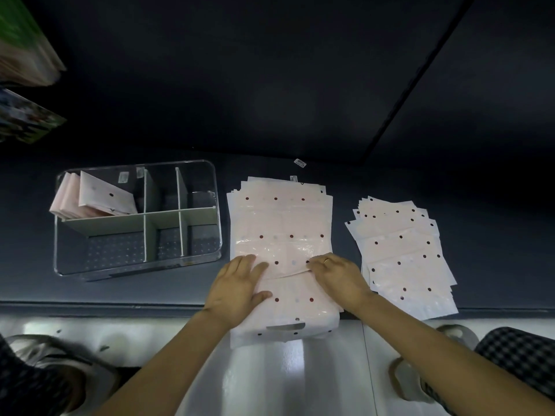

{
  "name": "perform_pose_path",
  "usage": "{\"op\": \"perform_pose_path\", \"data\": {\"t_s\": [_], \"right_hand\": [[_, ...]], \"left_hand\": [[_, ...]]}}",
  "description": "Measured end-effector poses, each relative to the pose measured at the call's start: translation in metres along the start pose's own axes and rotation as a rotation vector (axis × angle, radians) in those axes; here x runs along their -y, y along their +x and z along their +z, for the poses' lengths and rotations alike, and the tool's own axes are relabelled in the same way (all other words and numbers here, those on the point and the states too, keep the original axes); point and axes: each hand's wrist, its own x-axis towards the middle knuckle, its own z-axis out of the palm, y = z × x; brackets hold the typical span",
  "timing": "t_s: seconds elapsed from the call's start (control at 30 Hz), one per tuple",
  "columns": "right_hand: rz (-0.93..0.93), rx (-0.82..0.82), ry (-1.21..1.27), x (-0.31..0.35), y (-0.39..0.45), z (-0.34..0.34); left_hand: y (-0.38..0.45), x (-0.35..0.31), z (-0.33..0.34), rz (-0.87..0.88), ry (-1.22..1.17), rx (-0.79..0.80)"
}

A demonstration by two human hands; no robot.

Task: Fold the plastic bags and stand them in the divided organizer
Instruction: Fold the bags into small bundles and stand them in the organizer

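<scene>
**Both hands on the top bag of the middle stack**

A stack of pale pink plastic bags with dark dots [280,223] lies on the dark worktop [270,139], its near end hanging over the edge. The left hand [237,283] presses flat, fingers straight. The right hand [336,276] pinches a folded edge of the top bag. The clear divided plastic organizer [210,187] stands to the left, folded bags [96,196] leaning in its far-left compartment. A second, fanned stack [405,253] lies right.

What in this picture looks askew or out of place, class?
The folded bags in the organizer lean sideways in the far left compartment rather than standing upright. The smaller pile on the right is fanned out unevenly. The large pile overhangs the table's near edge.
</scene>
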Motion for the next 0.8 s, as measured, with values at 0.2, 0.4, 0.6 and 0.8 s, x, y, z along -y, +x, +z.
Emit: {"op": "perform_pose_path", "data": {"t_s": [0.2, 0.4, 0.6, 0.8], "right_hand": [[0.100, 0.103, 0.507, -0.014, -0.009, -0.024], [0.301, 0.192, 0.809, -0.023, -0.006, -0.034], [0.421, 0.156, 0.684, -0.030, 0.033, -0.020], [0.472, 0.254, 0.595, -0.039, 0.055, -0.003]], "left_hand": [[-0.005, 0.010, -0.015, -0.175, -0.415, -0.184], [-0.011, 0.011, -0.010, -0.366, -0.786, -0.157], [-0.015, -0.023, -0.006, -0.413, -0.582, -0.418], [-0.017, -0.045, 0.011, -0.017, -0.119, -0.192]]}}
